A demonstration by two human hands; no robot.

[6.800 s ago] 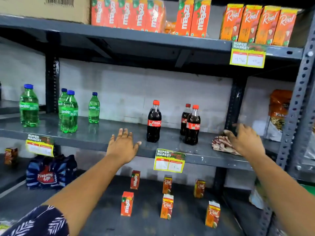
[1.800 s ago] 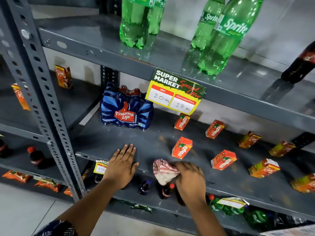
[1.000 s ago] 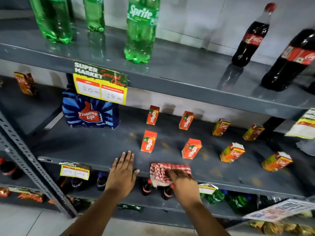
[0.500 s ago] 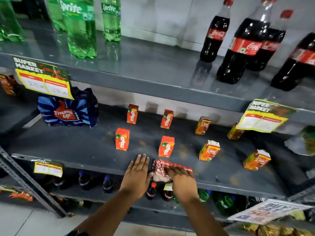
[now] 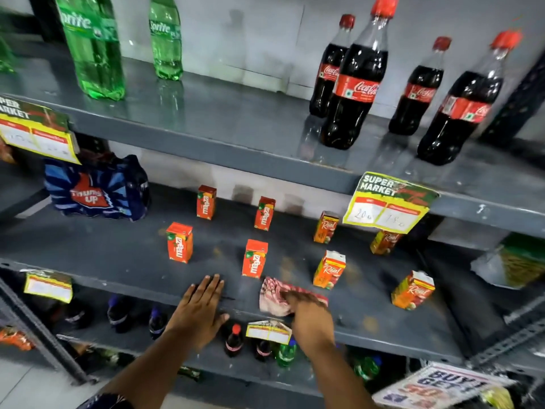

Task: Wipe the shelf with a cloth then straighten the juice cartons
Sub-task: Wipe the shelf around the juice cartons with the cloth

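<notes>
Wiping was what I was at, by my judgement, with the straightening not yet begun. From the head camera, my right hand (image 5: 309, 315) pressed the red-checked cloth (image 5: 275, 296) onto the front part of the grey shelf (image 5: 103, 258), fingers bent over the cloth and gripping it. My left hand (image 5: 202, 309) lay open and flat on the shelf edge just beside it, holding nothing. Pale smudges showed on the shelf behind the cloth, so I judged the wipe unfinished. The juice cartons stood scattered and turned at odd angles: a Maaza carton (image 5: 255, 258) just behind the cloth, another Maaza carton (image 5: 179, 242) to its left, a Real carton (image 5: 328, 270) to the right, and a tilted Real carton (image 5: 413, 289) near the front right. All of them were left to line up.
</notes>
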